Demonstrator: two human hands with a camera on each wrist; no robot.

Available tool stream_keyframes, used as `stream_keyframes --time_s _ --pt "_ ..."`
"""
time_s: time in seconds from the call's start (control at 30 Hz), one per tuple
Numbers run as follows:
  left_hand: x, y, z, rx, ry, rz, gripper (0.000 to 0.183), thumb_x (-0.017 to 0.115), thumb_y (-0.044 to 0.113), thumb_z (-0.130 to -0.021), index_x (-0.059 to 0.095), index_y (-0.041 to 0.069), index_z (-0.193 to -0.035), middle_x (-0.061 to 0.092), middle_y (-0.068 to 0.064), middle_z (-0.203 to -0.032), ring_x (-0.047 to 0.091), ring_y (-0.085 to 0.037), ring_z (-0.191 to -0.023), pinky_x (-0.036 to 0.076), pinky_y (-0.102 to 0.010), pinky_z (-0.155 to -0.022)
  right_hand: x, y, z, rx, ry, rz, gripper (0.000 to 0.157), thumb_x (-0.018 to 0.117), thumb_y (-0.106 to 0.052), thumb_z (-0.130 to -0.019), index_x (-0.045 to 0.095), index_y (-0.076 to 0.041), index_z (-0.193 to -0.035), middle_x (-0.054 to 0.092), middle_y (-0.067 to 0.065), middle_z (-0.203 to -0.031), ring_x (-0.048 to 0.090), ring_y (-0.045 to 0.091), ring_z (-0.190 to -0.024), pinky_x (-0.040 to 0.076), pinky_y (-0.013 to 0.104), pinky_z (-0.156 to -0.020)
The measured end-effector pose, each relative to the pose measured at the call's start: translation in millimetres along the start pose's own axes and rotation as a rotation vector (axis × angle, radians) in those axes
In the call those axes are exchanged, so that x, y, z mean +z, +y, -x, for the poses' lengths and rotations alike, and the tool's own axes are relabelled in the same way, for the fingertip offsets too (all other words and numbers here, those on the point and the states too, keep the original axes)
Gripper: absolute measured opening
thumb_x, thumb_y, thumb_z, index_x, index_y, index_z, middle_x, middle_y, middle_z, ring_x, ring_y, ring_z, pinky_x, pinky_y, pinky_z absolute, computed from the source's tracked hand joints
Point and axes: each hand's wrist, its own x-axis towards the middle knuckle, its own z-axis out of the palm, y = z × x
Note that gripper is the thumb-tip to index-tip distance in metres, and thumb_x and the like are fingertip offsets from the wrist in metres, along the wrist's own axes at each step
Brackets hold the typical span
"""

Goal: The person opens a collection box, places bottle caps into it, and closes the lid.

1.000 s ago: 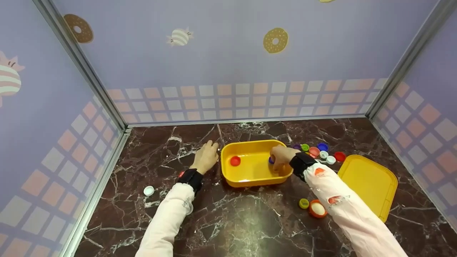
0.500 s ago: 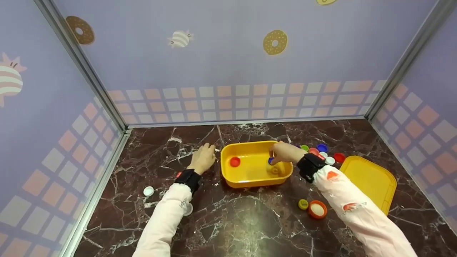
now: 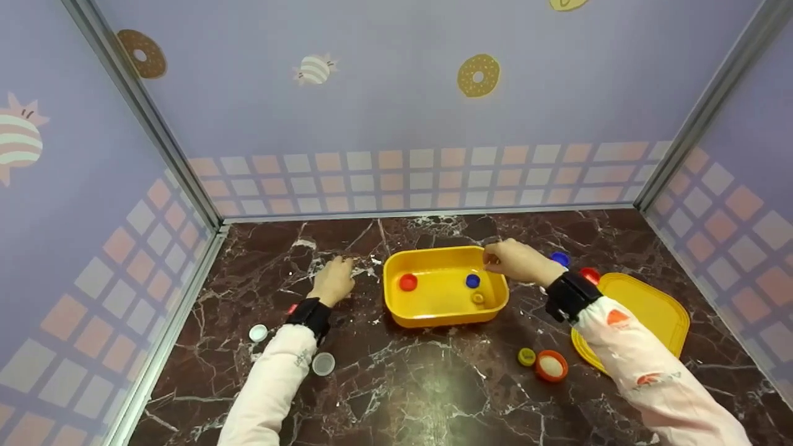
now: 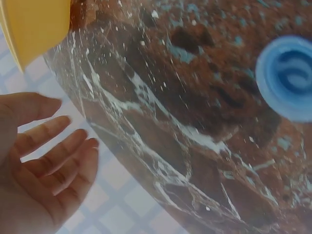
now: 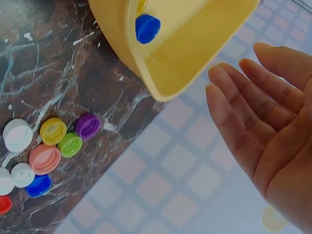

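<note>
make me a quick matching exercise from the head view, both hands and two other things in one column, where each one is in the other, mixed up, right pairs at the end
Things
1. left hand
2. right hand
3. orange-rimmed cap
4. flat yellow lid

Places
A. partly hidden behind the right sleeve
B. at the right end of the yellow box
C. beside a small yellow cap
D. left of the yellow box

Right pairs: 1-D, 2-B, 3-C, 4-A
</note>
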Motion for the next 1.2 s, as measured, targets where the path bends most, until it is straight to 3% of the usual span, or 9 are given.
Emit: stream_keyframes --time_s 0.17,0.4,0.73,0.87,1.03,1.2 --pt "-3.9 -21.9 11.3 -0.064 -0.029 0.021 0.035 0.065 0.012 -0.078 0.057 -0.005 -0.107 0.054 -0.024 -0.103 0.054 -0.040 -0.090 0.044 -0.051 -0.070 -5.4 6 15 0.022 0.025 -0.028 0.006 0.063 -0.009 -0.085 0.065 -0.004 -0.088 0.061 0.003 -0.077 0.055 0.012 -0.061 0.047 0.030 -0.056" --pt "-6.9 -48.9 29.2 -0.108 -0.028 0.041 0.035 0.064 0.008 -0.074 0.057 -0.007 -0.105 0.054 -0.025 -0.101 0.054 -0.042 -0.089 0.044 -0.053 -0.067 -7.6 26 41 0.062 0.061 -0.113 0.007 0.060 -0.010 -0.088 0.062 -0.004 -0.086 0.059 0.001 -0.068 0.052 0.011 -0.054 0.044 0.029 -0.051" --pt "-11.8 -72.4 49.3 -0.159 -0.058 0.050 0.032 0.061 0.007 -0.075 0.057 -0.009 -0.102 0.052 -0.028 -0.103 0.052 -0.044 -0.090 0.044 -0.054 -0.067 10.8 56 73 0.099 0.097 -0.114 0.004 0.063 -0.004 -0.084 0.063 0.000 -0.085 0.059 0.001 -0.073 0.055 0.013 -0.061 0.046 0.029 -0.054" --pt "-13.5 -74.9 55.2 -0.152 -0.080 0.045 0.026 0.063 0.010 -0.077 0.057 -0.007 -0.096 0.053 -0.024 -0.095 0.054 -0.042 -0.087 0.044 -0.053 -0.066 21.1 66 82 0.122 0.084 -0.125 0.004 0.064 -0.003 -0.082 0.061 0.000 -0.082 0.055 -0.001 -0.069 0.049 0.012 -0.057 0.044 0.028 -0.052" --pt "-15.1 -65.5 64.6 -0.085 -0.147 0.042 0.023 0.068 0.019 -0.077 0.056 0.000 -0.082 0.055 -0.018 -0.085 0.056 -0.039 -0.082 0.044 -0.051 -0.065 29.7 73 90 0.191 0.016 -0.144 0.006 0.064 -0.003 -0.082 0.062 0.001 -0.087 0.058 0.001 -0.073 0.052 0.013 -0.060 0.047 0.031 -0.056" --pt "-17.4 -48.7 74.4 -0.050 -0.279 0.043 0.039 0.070 0.034 -0.077 0.059 0.000 -0.093 0.057 -0.019 -0.092 0.056 -0.039 -0.086 0.044 -0.051 -0.068 34.6 78 93 0.196 -0.009 -0.135 0.006 0.064 -0.003 -0.082 0.062 0.001 -0.086 0.059 0.002 -0.074 0.054 0.015 -0.062 0.048 0.034 -0.058"
